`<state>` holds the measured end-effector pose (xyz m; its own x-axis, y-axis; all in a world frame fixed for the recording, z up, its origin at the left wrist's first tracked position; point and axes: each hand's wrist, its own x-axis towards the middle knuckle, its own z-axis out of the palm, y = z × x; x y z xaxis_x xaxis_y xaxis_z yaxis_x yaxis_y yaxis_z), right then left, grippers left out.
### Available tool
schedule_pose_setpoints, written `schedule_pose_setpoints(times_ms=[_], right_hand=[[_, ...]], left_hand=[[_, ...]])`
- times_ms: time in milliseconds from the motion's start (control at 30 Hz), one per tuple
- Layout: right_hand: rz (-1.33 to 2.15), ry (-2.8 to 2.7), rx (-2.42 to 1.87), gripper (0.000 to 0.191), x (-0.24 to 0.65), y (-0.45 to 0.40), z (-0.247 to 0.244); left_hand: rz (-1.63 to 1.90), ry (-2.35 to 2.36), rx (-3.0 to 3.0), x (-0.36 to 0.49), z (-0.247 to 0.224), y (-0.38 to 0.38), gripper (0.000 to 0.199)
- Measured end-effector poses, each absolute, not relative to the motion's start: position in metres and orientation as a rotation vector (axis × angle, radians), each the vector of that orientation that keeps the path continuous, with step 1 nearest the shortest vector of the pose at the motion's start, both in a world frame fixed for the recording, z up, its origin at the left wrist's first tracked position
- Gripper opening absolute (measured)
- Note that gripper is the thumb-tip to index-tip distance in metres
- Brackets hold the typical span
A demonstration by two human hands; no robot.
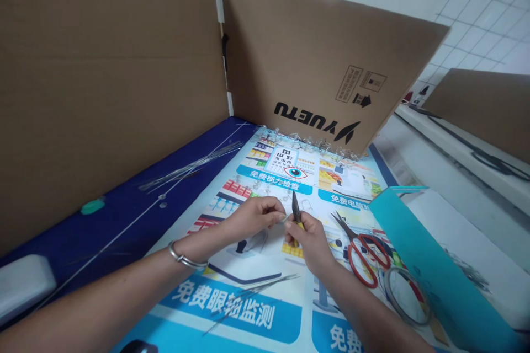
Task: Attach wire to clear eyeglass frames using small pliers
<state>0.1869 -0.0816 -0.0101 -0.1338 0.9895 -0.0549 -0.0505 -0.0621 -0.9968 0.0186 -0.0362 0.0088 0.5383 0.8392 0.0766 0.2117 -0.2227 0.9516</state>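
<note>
White block: a white block (25,287) sits at the corner of the dark blue mat (111,237), well left of the left fingers, out of the way of the work.

Metal rods: a bundle of thin metal rods (190,168) lies on the mat, left of and beyond the left fingers, probably kept apart there so that they do not tangle.

Left hand: the left hand (252,216) pinches narrowly, with its fingertips (276,214) closed on a small clear piece (284,218). Its exact form is too small to tell. The tight pinch seems meant to steady it against the tool.

Tool: a small pointed black tool (295,208) stands almost upright, just beside the left fingertips.

Right hand: the right hand (311,241) has its fingers curled closed around the tool's yellow-marked grip, which likely gives close control of the tip.

Clear pieces: a row of small clear pieces (306,142) lines the far edge of the printed banner (343,182), beyond both hands.

Red scissors: red-handled scissors (364,251) lie just right of the right fingers, handy for that hand.

Teal folder: a teal folder (434,265) leans at far right, well apart from the fingers.
</note>
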Motion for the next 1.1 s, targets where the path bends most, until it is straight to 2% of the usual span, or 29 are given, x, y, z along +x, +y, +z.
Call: schedule_pose_setpoints(times_ms=[400,667,767,967,1100], right_hand=[[1.393,-1.190,-1.137,0.016,0.184,-0.081,-0.014],[1.348,-1.286,-1.179,0.019,0.184,-0.080,-0.007],[0.996,-1.546,-1.285,0.018,0.191,-0.077,-0.006],[-0.207,-2.150,-1.273,0.016,0.210,-0.065,-0.004],[-0.607,-2.296,-1.260,0.018,0.213,-0.065,0.001]], left_hand=[[0.790,0.887,1.433,0.027,0.003,-0.040,0.017],[0.844,0.864,1.372,0.019,0.015,-0.038,0.021],[0.950,0.859,1.253,0.012,0.020,-0.032,0.023],[0.957,0.869,1.096,0.003,0.018,-0.024,0.028],[0.951,0.876,1.096,0.002,0.019,-0.025,0.026]])
